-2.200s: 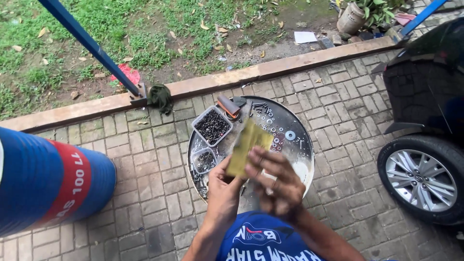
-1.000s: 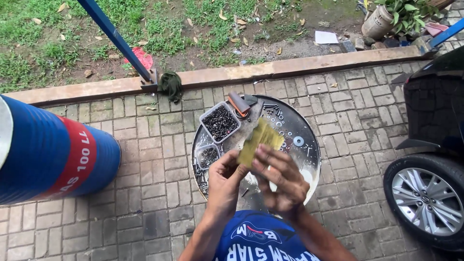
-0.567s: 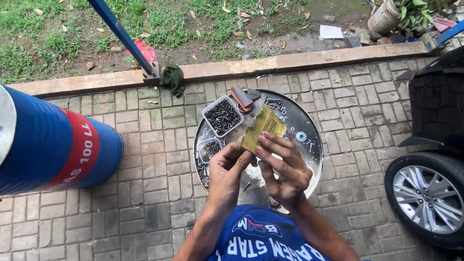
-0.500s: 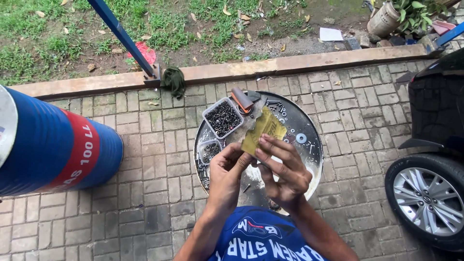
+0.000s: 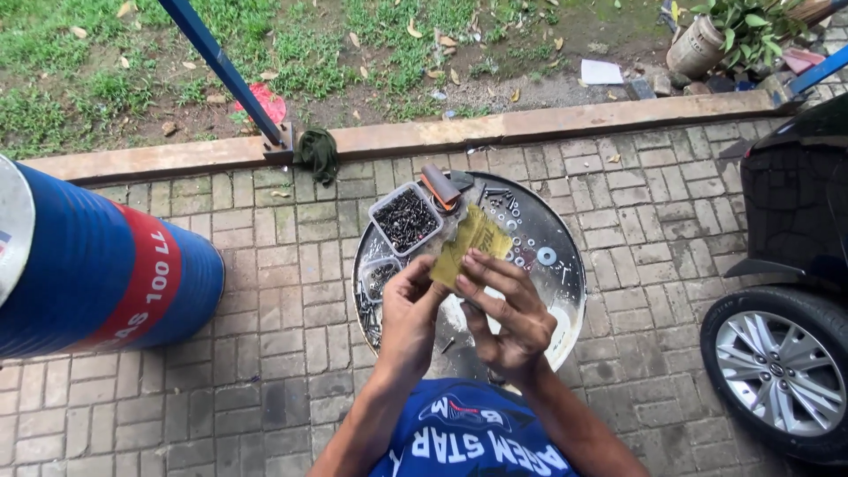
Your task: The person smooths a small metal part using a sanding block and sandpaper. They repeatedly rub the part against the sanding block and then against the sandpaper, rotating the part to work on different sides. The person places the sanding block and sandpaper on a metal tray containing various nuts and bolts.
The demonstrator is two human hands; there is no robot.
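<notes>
Hands, left and right, together pinch a yellow sheet of sandpaper above a round metal tray of screws.

Blue drum, car wheel, potted plant.

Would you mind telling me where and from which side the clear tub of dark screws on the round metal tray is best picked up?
Grip the clear tub by its two long side walls, coming from above. It sits open-topped and flat on the round tray, turned at an angle. Its near-left wall is free; an orange-handled tool crowds the far corner. Both the left hand and right hand hold a yellowish sheet.
</notes>
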